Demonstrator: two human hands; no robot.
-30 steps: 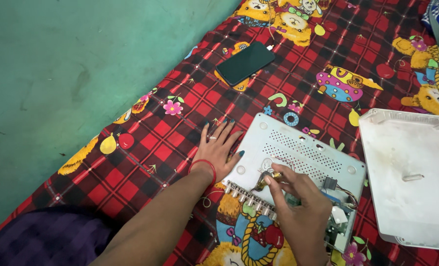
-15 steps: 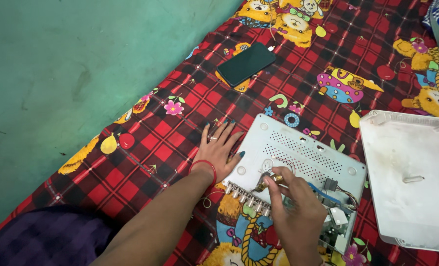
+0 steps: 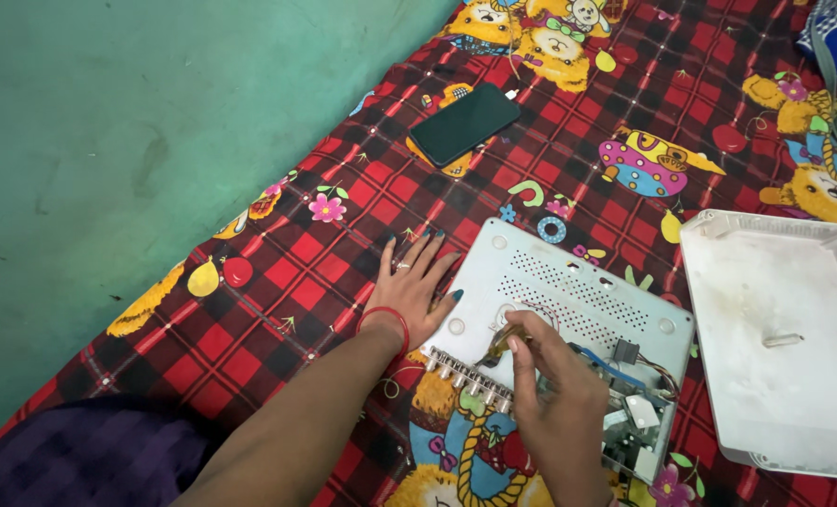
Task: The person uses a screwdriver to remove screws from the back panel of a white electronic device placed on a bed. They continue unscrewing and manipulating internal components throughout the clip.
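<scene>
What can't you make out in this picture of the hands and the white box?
Head view:
- Small tool: the right hand covers most of it.
- White box: its inside is hidden by that hand.
- Cover: cut off by the right edge.
- Left hand: the palm is pressed down, unseen.

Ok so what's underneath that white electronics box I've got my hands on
The white electronics box lies on a red checked blanket printed with cartoon bears. The blanket shows all round it; the part directly beneath is covered. The left hand lies flat on the blanket at the box's corner.
</scene>
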